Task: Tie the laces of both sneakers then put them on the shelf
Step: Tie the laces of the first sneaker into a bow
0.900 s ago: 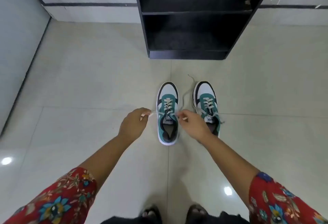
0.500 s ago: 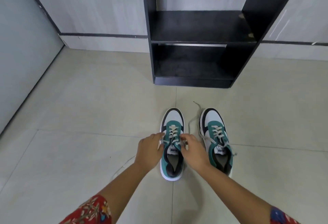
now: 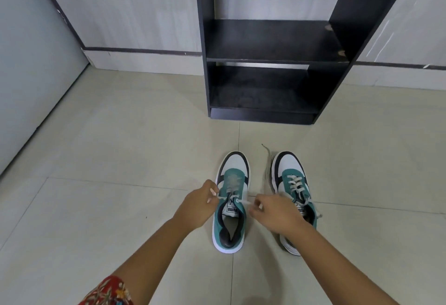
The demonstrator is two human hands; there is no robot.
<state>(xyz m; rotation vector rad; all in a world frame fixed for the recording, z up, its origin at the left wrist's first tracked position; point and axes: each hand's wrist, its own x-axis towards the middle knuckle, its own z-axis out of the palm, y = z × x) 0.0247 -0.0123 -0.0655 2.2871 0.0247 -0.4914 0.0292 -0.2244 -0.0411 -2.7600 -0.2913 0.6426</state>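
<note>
At frame centre, left hand (image 3: 196, 204) and right hand (image 3: 272, 213) each pinch a white lace end (image 3: 242, 201) of the left teal-and-white sneaker (image 3: 231, 208); pulling evenly outward should seat the knot snugly.

Left sneaker (image 3: 231, 205): white tongue label (image 3: 232, 209) reads "PUMA" in dark capitals, upside down from the head view (toe points away from the person), with a small leaping-cat logo above the word. Right sneaker (image 3: 293, 189): same kind of tongue label (image 3: 301, 210), partly hidden behind the right hand (image 3: 275, 215), only some letters show. No other readable text, numbers or signs.
</note>
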